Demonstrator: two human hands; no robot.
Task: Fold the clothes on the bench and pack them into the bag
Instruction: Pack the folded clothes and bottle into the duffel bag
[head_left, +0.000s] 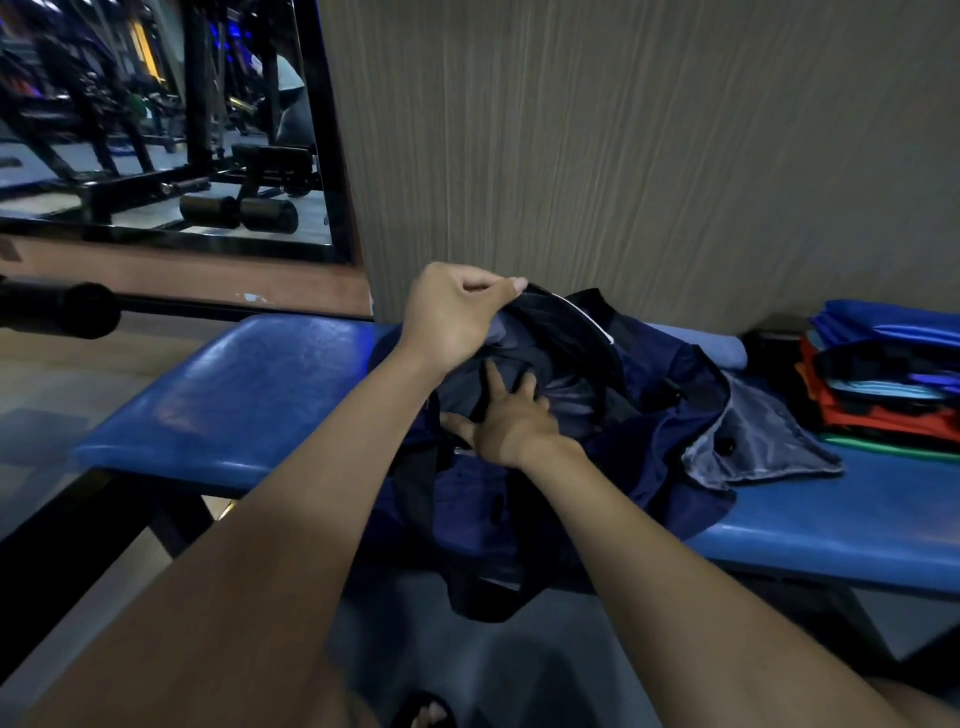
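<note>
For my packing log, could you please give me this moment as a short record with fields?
place: blue bench against a wall, gym gear in a mirror
bag: dark blue bag on the bench, mouth open
left hand: left hand pinches the bag's upper rim and holds it up
right hand: right hand presses flat, fingers spread, on dark clothing inside the bag
still to pack: stack of folded clothes at the bench's right end
loose item: grey cloth beside the bag
</note>
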